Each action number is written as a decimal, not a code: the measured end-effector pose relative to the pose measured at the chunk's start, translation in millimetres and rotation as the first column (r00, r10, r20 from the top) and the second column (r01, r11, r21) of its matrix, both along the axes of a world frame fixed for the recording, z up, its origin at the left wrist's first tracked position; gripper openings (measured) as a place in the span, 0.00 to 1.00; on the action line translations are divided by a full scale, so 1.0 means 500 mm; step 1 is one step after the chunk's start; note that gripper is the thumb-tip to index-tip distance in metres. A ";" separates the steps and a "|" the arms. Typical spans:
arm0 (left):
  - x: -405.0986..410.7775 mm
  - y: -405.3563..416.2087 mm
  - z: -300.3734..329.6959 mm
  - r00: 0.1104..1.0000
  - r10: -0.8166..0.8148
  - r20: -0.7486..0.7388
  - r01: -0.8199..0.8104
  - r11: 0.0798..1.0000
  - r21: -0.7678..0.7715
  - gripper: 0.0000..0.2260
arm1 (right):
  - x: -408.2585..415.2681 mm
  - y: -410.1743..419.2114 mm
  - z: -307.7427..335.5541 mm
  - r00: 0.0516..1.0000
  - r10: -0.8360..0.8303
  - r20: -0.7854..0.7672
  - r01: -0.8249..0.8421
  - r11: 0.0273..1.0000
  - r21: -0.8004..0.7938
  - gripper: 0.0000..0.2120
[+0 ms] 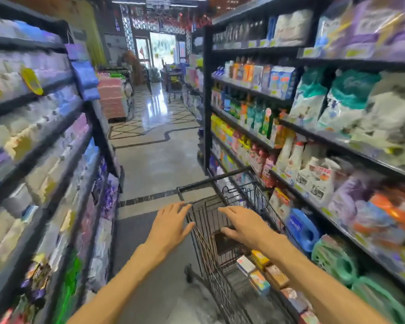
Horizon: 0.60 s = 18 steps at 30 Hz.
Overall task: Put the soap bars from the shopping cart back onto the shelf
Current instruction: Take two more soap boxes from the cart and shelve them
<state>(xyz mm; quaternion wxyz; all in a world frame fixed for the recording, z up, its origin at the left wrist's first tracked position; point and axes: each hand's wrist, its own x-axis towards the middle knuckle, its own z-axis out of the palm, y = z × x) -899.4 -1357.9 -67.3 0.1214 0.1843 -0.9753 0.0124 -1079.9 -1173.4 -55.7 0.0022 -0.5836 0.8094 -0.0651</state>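
Head view: both hands, left hand (173,222) and right hand (244,226), hover with fingers spread, holding nothing, over the shopping cart (211,239); boxed soap bars (258,280) below the right fingers judged light, rigid, best gripped across the flat faces.

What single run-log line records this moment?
left hand: open, over cart rim | right hand: open, over shopping cart | soap bars: in cart

1. The left shelf rack (40,141) is smeared by blur; its packages cannot be told apart.
2. The shopping cart (222,232) runs off the bottom edge, its basket floor partly hidden by the right hand (246,226).
3. Labels on the boxed bars (258,274) are unreadable.
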 end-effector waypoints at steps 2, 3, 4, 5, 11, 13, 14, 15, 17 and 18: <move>-0.086 -0.029 -0.007 0.996 -0.087 -0.005 0.087 0.996 -0.015 0.27 | -0.058 -0.006 -0.008 0.997 -0.079 0.018 0.079 0.997 0.004 0.31; -0.130 -0.040 -0.014 0.992 -0.128 -0.001 0.128 0.992 -0.016 0.27 | -0.087 -0.006 -0.012 0.992 -0.119 0.032 0.120 0.993 -0.001 0.31; -0.176 -0.050 -0.024 0.986 -0.168 0.003 0.169 0.986 -0.012 0.27 | -0.115 -0.005 -0.017 0.986 -0.160 0.044 0.160 0.987 -0.001 0.31; -0.221 -0.058 -0.036 0.978 -0.208 0.004 0.208 0.978 -0.003 0.26 | -0.144 -0.004 -0.022 0.979 -0.198 0.048 0.198 0.980 -0.003 0.30; -0.472 -0.077 -0.088 0.913 -0.405 0.051 0.403 0.914 0.049 0.24 | -0.340 0.004 -0.072 0.910 -0.409 0.070 0.409 0.912 0.011 0.30; -0.547 -0.079 -0.104 0.880 -0.470 0.074 0.466 0.882 0.064 0.24 | -0.394 0.012 -0.092 0.884 -0.460 0.089 0.461 0.887 0.013 0.30; -0.585 -0.081 -0.114 0.864 -0.498 0.076 0.494 0.867 0.064 0.24 | -0.419 0.018 -0.102 0.872 -0.482 0.090 0.483 0.876 0.014 0.30; -0.621 -0.081 -0.125 0.852 -0.518 0.078 0.514 0.855 0.071 0.24 | -0.440 0.025 -0.113 0.859 -0.504 0.090 0.505 0.863 0.009 0.30; -0.684 -0.077 -0.150 0.828 -0.553 0.089 0.544 0.832 0.109 0.24 | -0.473 0.043 -0.132 0.818 -0.564 0.110 0.566 0.824 0.014 0.30; -0.710 -0.073 -0.165 0.815 -0.571 0.100 0.559 0.820 0.126 0.25 | -0.483 0.053 -0.141 0.791 -0.599 0.122 0.601 0.799 0.024 0.30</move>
